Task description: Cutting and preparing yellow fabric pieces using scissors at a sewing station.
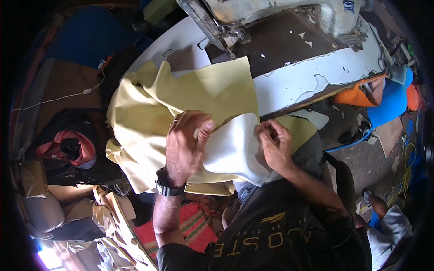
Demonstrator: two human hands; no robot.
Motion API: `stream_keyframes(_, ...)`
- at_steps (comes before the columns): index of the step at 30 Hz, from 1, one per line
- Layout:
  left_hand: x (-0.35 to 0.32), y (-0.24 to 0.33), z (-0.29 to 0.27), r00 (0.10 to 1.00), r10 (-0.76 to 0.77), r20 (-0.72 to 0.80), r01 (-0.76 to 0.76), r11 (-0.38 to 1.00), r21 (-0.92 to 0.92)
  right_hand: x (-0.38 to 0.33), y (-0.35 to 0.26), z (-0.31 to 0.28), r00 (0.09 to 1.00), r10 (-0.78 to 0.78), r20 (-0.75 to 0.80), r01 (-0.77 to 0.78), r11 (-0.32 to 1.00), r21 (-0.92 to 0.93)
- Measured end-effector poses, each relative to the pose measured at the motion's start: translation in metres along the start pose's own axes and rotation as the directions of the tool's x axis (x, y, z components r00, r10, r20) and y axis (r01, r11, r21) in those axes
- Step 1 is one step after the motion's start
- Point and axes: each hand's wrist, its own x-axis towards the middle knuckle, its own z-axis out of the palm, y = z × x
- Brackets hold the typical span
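A large piece of pale yellow sheet material [221, 86], like vinyl or leather, lies over the sewing table's front edge and hangs in folds at the left. One part is turned over and shows its white back [233, 144] between my hands. My left hand [185, 137], with a watch on the wrist, rests on the yellow folds; its thumb and fingers curl, and what lies under them is hidden. My right hand [275, 140] pinches the sheet's edge at the right of the white part. Beyond them stands the sewing machine [289, 18].
The white tabletop [312, 81] has worn, chipped edges. An orange cloth [361, 92] and a blue piece [391, 104] hang at the right. Scraps [108, 226] pile up at lower left, beside a red striped mat [194, 226]. Another person's leg [377, 205] shows at lower right.
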Motion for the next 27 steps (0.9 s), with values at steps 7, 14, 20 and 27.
stream_keyframes(7, 0.095, -0.069, 0.009, 0.911, 0.393, 0.123, -0.399, 0.917, 0.024, 0.025, -0.033, 0.001, 0.9, -0.397, 0.18, 0.436, 0.808, -0.397)
stream_keyframes(14, 0.07, -0.116, -0.003, 0.973, -0.225, 0.04, 0.165, 0.814, 0.557, 0.06, -0.061, 0.026, 0.832, -0.371, 0.412, 0.535, 0.341, -0.773)
stream_keyframes(20, 0.05, -0.046, -0.01, 0.967, 0.247, -0.061, -0.207, 0.903, 0.376, 0.058, -0.065, 0.024, 0.855, -0.296, 0.427, 0.508, 0.306, -0.805)
stream_keyframes(27, 0.043, 0.027, 0.038, 0.986, 0.12, 0.115, -0.143, 0.965, 0.219, 0.052, -0.062, 0.017, 0.911, -0.237, 0.339, 0.403, 0.326, -0.855)
